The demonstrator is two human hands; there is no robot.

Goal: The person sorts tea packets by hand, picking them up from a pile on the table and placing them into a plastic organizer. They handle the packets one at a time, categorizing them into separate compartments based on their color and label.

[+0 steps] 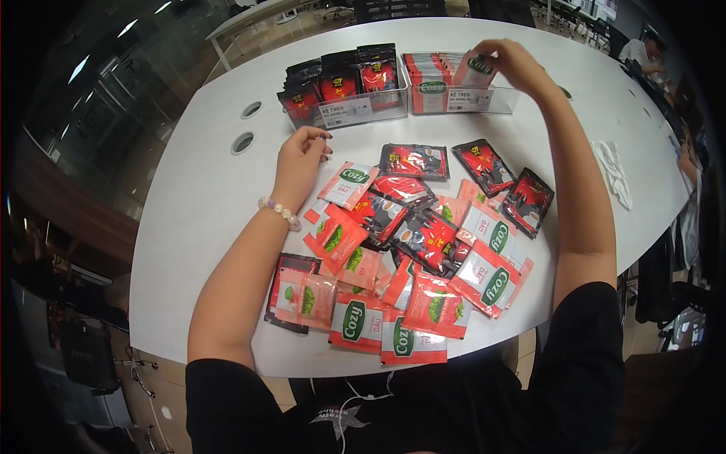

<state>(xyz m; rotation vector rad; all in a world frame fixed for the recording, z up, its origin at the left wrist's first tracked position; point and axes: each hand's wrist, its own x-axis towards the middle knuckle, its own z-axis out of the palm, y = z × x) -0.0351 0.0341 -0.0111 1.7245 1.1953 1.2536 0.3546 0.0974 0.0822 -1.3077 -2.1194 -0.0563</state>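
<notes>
My right hand pinches the top of a pink Cozy tea sachet at the right part of a clear plastic box, beside a row of upright pink sachets. My left hand is near the table's middle, fingers curled together, with nothing visible in them. Just below it lies a Cozy sachet, apart from the fingers. In front of me is a loose, overlapping pile of pink Cozy sachets and black-and-red coffee sachets.
A second clear box, left of the first, holds upright black-and-red sachets. Two round cable holes are in the white table at left. A crumpled white item lies at right. Another person sits in the background.
</notes>
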